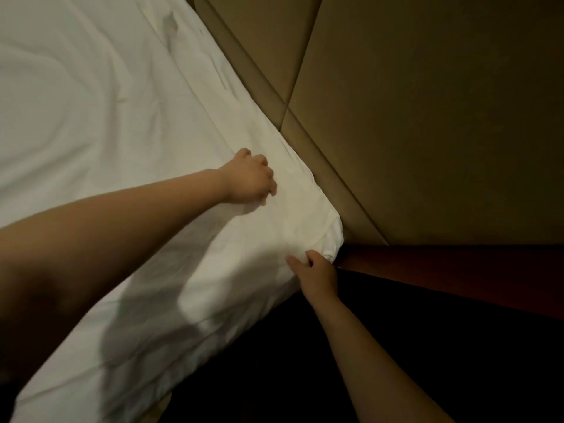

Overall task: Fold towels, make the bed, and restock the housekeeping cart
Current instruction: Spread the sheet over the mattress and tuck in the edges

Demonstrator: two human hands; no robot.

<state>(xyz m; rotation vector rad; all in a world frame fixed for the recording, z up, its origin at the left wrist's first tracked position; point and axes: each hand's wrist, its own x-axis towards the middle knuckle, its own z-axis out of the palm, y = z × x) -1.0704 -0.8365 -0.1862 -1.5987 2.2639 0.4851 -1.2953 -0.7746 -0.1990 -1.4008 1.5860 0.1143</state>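
A white bed sheet [106, 123] covers the mattress, wrinkled across the top and pulled over the corner by the headboard. My left hand [248, 178] rests on top of the sheet near that corner, fingers curled down into the cloth. My right hand [317, 271] is at the mattress's side edge just below the corner, with thumb and fingers pinching a bunched fold of the sheet. Both forearms reach in from the bottom left and bottom centre.
A padded tan headboard [427, 117] with diagonal seams stands tight against the mattress end. A dark reddish wooden ledge [457, 276] runs beside the corner. The floor gap [396, 361] by the bed is dark.
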